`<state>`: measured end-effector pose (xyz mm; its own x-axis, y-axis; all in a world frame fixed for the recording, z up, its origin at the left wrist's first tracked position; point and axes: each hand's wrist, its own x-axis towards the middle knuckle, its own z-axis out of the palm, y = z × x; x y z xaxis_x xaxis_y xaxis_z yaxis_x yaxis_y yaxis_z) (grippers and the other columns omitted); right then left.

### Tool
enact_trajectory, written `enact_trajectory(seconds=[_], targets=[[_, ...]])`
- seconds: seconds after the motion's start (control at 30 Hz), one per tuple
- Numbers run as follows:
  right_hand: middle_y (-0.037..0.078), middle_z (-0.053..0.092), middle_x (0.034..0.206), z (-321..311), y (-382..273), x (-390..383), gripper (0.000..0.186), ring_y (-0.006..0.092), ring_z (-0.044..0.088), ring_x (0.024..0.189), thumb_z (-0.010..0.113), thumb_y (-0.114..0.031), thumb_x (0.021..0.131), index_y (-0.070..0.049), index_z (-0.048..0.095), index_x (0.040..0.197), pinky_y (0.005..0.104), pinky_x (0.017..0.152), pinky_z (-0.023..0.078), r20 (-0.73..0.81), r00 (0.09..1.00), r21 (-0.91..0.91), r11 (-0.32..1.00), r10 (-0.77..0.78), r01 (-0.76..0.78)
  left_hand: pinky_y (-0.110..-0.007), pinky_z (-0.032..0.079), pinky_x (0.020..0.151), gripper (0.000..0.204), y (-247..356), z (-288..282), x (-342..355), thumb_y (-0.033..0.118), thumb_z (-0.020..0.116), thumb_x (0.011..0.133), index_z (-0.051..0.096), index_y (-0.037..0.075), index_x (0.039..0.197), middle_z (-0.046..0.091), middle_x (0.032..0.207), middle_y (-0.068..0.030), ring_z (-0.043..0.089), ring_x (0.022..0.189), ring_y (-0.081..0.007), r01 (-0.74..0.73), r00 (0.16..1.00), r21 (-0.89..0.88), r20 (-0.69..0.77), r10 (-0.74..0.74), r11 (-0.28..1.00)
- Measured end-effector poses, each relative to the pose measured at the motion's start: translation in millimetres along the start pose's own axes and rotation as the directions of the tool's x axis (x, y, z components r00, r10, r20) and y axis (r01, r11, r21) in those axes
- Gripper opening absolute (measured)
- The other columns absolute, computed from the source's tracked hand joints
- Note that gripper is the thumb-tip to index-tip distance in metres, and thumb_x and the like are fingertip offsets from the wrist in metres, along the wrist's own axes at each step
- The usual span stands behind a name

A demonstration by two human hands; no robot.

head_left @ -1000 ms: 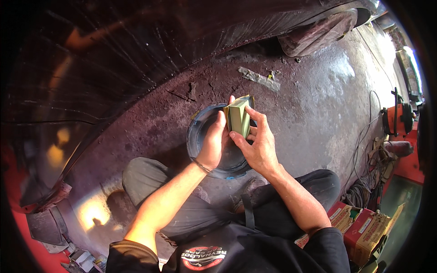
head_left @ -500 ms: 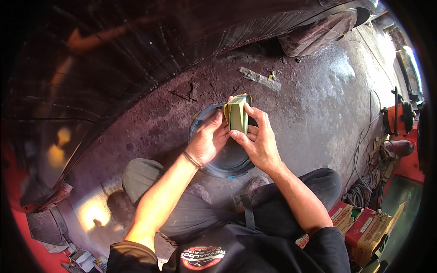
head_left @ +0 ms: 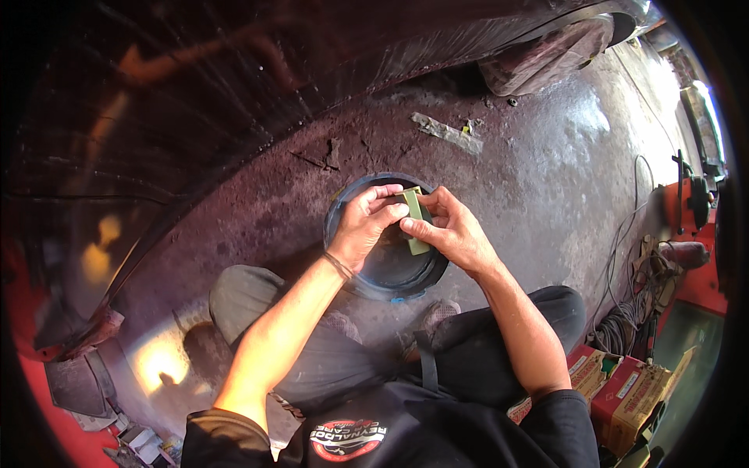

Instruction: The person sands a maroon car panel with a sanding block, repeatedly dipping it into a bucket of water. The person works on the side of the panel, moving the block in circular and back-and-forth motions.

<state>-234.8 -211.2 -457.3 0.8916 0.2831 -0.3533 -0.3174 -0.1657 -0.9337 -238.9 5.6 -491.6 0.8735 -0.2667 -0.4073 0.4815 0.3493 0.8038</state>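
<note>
Both my hands meet over a dark round bucket (head_left: 380, 294) on the floor between my bent legs. Between them is a pale green sanding block (head_left: 418, 243) with what looks like a folded sheet of sandpaper around it. My left hand (head_left: 363, 228) pinches its left side, thumb on the face and fingers at the top edge. On the other side, my right hand (head_left: 462, 235) grips the block with its thumb across the front and fingers curled behind. The block is tilted, and a dark surface shows beside my left thumb. My fingers hide part of it.
A glossy dark car panel (head_left: 195, 101) curves over the upper left, and a tyre (head_left: 546, 56) stands at the top. A strip of used tape (head_left: 446, 132) lies on the floor. At right are coiled cables (head_left: 624, 327), red cardboard boxes (head_left: 624, 394) and an orange machine (head_left: 679, 207).
The sanding block has turned and tilted, showing a narrower face. My left fingers have moved up to its top edge, and the sheet's yellowish flap at the left no longer stands out.
</note>
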Motion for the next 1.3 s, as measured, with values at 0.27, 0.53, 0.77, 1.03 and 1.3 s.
enact_trajectory(seconds=[0.27,0.53,0.77,1.03,1.3], targets=[[0.014,0.079,0.106,-13.7,32.0,20.4,0.054,0.0214,0.076,0.098,0.092,-0.034,0.093,0.001,0.072,0.129,0.0394,0.087,0.062,0.025,0.999,-0.122,0.992,0.024,-0.02,-0.027,0.051,0.105,0.047,-13.6,-16.7,11.4,0.03,0.076,0.106,0.066,0.01,0.147,0.074,0.13,0.0013,0.067,0.118,-0.0067,0.147,0.989,0.184,-0.006,-0.149,0.972],[0.027,0.071,0.119,44.1,97.1,23.0,0.054,0.0466,0.076,0.106,0.081,-0.038,0.09,-0.007,0.062,0.13,0.0568,0.091,0.063,-0.033,0.994,-0.916,0.402,-0.1,0.01,-0.062,0.06,0.1,0.031,-81.4,-38.5,27.5,0.021,0.063,0.103,0.074,0.002,0.126,0.079,0.115,-0.0309,0.075,0.112,-0.0525,0.001,1.0,0.961,-0.001,0.0,0.278],[0.025,0.07,0.125,57.7,157.9,30.9,0.041,0.0437,0.075,0.117,0.075,-0.03,0.098,-0.011,0.068,0.134,0.0534,0.089,0.066,0.045,0.998,-0.975,0.217,-0.041,0.053,-0.054,0.064,0.102,0.027,-112.8,-44.0,30.0,0.015,0.072,0.094,0.081,0.003,0.117,0.08,0.125,-0.0254,0.078,0.119,-0.0433,-0.052,0.959,0.977,-0.008,-0.284,-0.205],[0.032,0.069,0.12,-22.0,1.5,39.6,0.05,0.0522,0.075,0.105,0.077,-0.041,0.102,-0.016,0.059,0.141,0.0618,0.09,0.063,-0.358,0.84,-0.714,0.699,-0.407,0.034,-0.052,0.064,0.094,0.026,99.8,19.6,13.2,0.027,0.074,0.102,0.08,0.01,0.12,0.081,0.116,-0.0172,0.078,0.108,-0.039,-0.449,0.824,0.862,0.502,0.264,-0.236],[0.016,0.068,0.136,-55.9,-316.7,101.2,0.05,0.04,0.062,0.129,0.079,-0.025,0.102,-0.009,0.06,0.145,0.053,0.111,0.053,-0.611,-0.1,-0.722,0.501,-0.785,0.477,-0.051,0.05,0.115,0.028,447.2,173.2,-50.2,0.016,0.073,0.1,0.076,0.006,0.127,0.077,0.13,-0.0146,0.07,0.129,-0.0366,-0.188,0.103,0.389,0.921,0.376,-0.902]])
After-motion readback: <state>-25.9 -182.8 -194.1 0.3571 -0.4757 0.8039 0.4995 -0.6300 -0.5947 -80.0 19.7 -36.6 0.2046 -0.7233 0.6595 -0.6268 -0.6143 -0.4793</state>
